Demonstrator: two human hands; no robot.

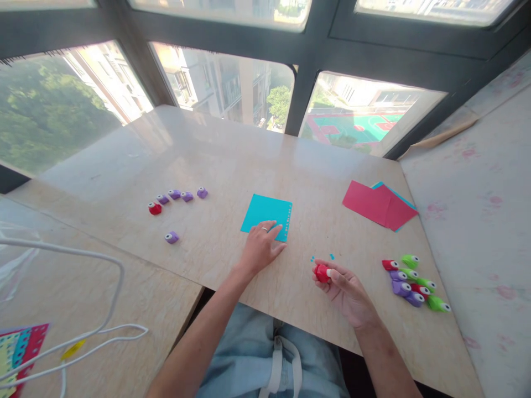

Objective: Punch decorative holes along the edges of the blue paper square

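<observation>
A square of blue paper [267, 213] lies on the table in front of me, with a row of small punched holes along its right edge. My left hand [262, 243] rests on the paper's near part, fingers spread, a ring on one finger. In my right hand [344, 290] is a small red craft punch [322, 272], held between thumb and fingers just above the table, apart from the paper. Tiny blue paper bits [332, 256] are scattered beside that hand.
Several green, purple and red punches [415, 282] cluster at the right. Purple punches [175, 194] and a red punch [155, 208] stand at the left. Red paper sheets [367, 202] lie back right. White cables [118, 276] and punched coloured sheets [25, 351] occupy the lower left.
</observation>
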